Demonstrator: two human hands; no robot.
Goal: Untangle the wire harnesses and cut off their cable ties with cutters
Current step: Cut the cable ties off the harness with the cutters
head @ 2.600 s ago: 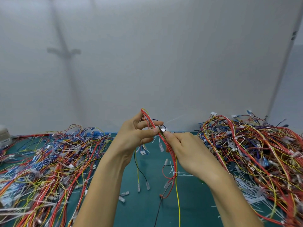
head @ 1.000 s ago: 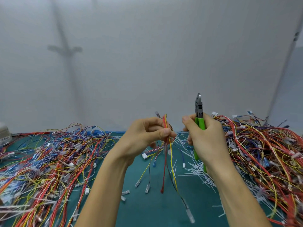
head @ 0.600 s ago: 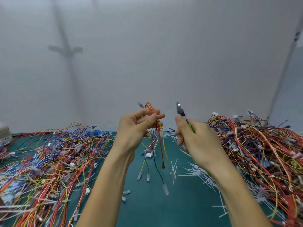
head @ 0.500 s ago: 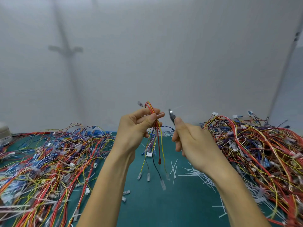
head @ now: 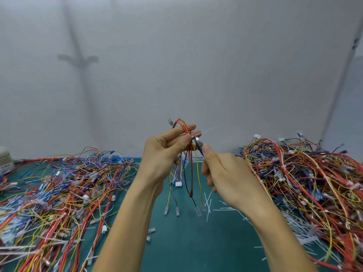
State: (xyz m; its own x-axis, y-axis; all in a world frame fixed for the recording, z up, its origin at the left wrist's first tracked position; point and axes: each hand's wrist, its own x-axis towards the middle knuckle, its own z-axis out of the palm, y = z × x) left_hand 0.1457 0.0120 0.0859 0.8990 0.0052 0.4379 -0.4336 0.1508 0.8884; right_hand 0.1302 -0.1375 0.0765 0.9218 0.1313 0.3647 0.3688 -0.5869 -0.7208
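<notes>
Fingers of the left hand pinch one wire harness above the mat; the right hand curls round one pair of cutters, tips at its cable tie. Two piles flank them: left heap, right heap.

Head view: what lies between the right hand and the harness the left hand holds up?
In the head view, the metal tip of the cutters, gripped by the right hand, fills that gap and reaches the harness by its white cable tie.
</notes>
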